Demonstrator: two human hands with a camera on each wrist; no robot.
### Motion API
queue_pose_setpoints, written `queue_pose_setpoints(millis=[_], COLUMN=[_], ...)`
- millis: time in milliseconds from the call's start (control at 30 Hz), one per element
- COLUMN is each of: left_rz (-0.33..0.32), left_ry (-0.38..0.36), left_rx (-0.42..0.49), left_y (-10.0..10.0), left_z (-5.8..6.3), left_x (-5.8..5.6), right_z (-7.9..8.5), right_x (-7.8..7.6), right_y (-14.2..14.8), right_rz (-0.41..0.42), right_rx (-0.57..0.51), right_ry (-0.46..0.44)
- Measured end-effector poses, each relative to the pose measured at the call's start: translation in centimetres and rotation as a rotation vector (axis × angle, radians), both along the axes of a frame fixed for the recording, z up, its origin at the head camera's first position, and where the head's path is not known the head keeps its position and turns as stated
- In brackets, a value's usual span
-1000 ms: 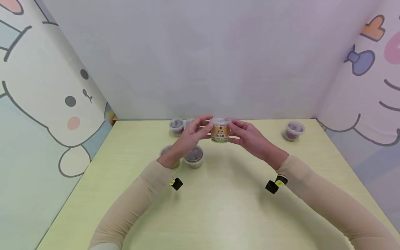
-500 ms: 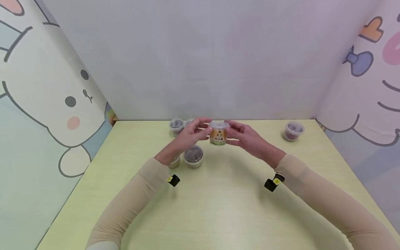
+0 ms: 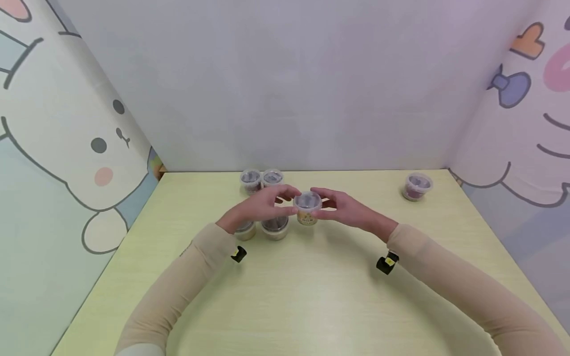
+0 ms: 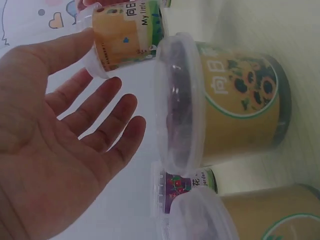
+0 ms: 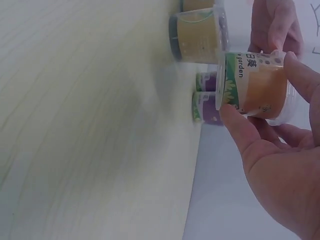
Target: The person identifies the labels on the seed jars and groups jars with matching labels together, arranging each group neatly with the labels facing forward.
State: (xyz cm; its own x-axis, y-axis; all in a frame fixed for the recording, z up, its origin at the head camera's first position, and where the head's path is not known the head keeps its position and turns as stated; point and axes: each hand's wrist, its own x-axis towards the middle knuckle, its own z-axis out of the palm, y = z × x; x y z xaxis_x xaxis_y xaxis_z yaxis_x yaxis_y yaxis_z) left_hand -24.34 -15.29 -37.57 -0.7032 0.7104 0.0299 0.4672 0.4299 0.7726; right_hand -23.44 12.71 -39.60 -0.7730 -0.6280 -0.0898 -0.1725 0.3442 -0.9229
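Observation:
Both hands hold a lidded plastic cup (image 3: 307, 217) over the table, with its clear lid turned up toward the head camera. Its orange-and-green label shows in the left wrist view, with "My little" printed on it. My left hand (image 3: 262, 203) touches the lid's rim with its thumb and index finger, the other fingers spread loosely. From the other side my right hand (image 3: 349, 210) grips the cup between thumb and fingers, as the right wrist view shows. Beneath and beside the left hand stand two similar sunflower-label cups (image 4: 240, 100), partly hidden by that hand in the head view.
Two purple-label cups (image 3: 251, 182) stand side by side at the table's back edge. Another lidded cup (image 3: 417, 187) is at the back right of the pale wooden table (image 3: 311, 306). A white wall (image 3: 307, 89) rises behind, with cartoon-printed panels at both sides.
Both hands have lowered the cup toward the table and nearer, drifting slightly left. The cup has tilted so that its lid faces up more, and the left fingers have loosened.

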Motion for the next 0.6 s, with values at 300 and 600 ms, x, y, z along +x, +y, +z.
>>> queue_pose_setpoints(millis=[300, 600], left_rz=[-0.096, -0.075], left_ry=[0.198, 0.303], left_rx=[-0.207, -0.301], left_y=[0.2, 0.2], left_z=[-1.3, -1.5], left_x=[0.5, 1.4], right_z=[-1.9, -2.9], right_x=[0.4, 0.7], right_y=[-1.0, -1.8], right_rz=[0.092, 0.111], right_rx=[0.057, 0.072], right_ry=[0.032, 0.059])
